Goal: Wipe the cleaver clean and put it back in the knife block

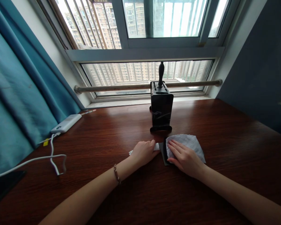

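Observation:
My left hand (pixel 142 152) is wrapped around the white handle of a kitchen knife (pixel 162 153). Its broad grey and black blade points right, low over the dark red wooden table. A pale grey cloth (pixel 186 142) covers most of the blade. Pressed onto that cloth is my right hand (pixel 186 161), fingers stretched and close together, holding it against the blade. The blade's far end is hidden under the cloth. Just beyond both hands stands a black knife block (pixel 162 107), with one black-handled tool (pixel 161 73) upright in its top.
On the left lie a white power strip (pixel 66 123) and a looping white cable (pixel 52 156). A dark flat object (pixel 7 186) sits at the lower left edge. A blue curtain (pixel 21 87) hangs beside the table (pixel 112 125). Behind it, a metal rail (pixel 121 87) crosses the window.

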`<state>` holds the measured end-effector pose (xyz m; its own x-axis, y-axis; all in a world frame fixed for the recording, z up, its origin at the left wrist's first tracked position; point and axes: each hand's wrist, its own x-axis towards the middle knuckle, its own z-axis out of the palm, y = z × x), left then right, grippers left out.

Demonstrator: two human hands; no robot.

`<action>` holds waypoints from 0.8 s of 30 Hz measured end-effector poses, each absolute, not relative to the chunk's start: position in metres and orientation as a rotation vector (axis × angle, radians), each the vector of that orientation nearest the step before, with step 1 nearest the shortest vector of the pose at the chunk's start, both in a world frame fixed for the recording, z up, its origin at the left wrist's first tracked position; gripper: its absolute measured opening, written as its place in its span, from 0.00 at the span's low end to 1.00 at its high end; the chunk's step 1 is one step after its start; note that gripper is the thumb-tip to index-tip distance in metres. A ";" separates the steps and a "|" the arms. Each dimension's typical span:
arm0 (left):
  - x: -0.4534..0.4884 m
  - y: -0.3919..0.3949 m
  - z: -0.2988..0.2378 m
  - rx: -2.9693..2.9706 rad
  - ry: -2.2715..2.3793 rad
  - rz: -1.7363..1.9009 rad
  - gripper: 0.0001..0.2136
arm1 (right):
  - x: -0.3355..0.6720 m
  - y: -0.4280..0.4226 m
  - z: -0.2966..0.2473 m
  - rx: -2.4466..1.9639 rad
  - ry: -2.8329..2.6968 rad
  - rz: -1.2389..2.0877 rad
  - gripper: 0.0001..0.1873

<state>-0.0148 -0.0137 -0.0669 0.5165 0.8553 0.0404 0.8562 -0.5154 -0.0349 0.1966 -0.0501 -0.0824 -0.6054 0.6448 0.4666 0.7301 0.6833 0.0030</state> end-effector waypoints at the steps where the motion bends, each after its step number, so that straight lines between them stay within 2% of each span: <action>1: -0.015 -0.014 -0.067 -2.692 -1.526 -0.028 0.17 | 0.197 -0.051 -0.082 -1.074 -2.428 -0.308 0.24; 5: -0.015 -0.015 -0.066 -2.696 -1.537 -0.027 0.17 | 0.196 -0.057 -0.079 -1.225 -2.290 -0.418 0.17; 7: -0.015 -0.014 -0.067 -2.696 -1.535 -0.028 0.18 | 0.196 -0.058 -0.079 -1.255 -2.319 -0.415 0.16; 11: -0.016 -0.012 -0.070 -2.702 -1.517 -0.012 0.12 | 0.195 -0.059 -0.078 -0.987 -2.506 -0.233 0.15; 16: -0.016 -0.011 -0.072 -2.715 -1.484 0.001 0.05 | 0.192 -0.058 -0.076 -0.788 -2.649 0.056 0.19; 24: -0.015 -0.011 -0.073 -2.712 -1.471 0.018 0.06 | 0.188 -0.054 -0.082 -0.833 -2.624 0.030 0.24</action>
